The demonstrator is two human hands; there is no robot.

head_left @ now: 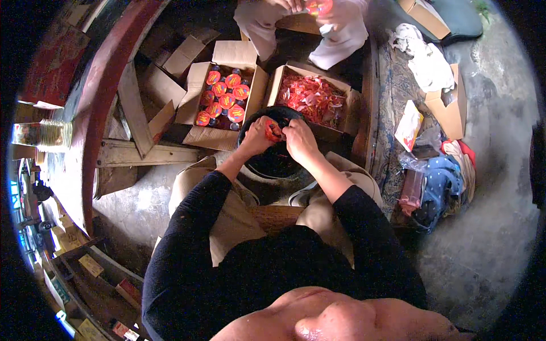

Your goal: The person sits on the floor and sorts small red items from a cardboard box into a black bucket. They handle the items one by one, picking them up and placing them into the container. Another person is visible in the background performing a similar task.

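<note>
My left hand [257, 136] is closed around a small red item [274, 131] with dark patches, held over a black bucket [250, 165] between my knees. Close beside it, my right hand [300, 140] has its fingers pinched together at the item's right edge. Exactly what those fingertips grip is too small to make out. Beyond the bucket on the left stands an open cardboard box [196, 85] with rows of round red-topped pieces [227, 101] and dark round pieces among them. To its right, another open box [276, 85] is heaped with crumpled red wrappers or strips [313, 98].
Across from me sits a person in pale trousers [341, 42], holding a similar red round item [319, 7]. A wooden frame [153, 154] stands left. At right, a patterned mat [389, 85] bears a white cloth [427, 62], a cardboard piece [452, 108] and blue dotted fabric [441, 184].
</note>
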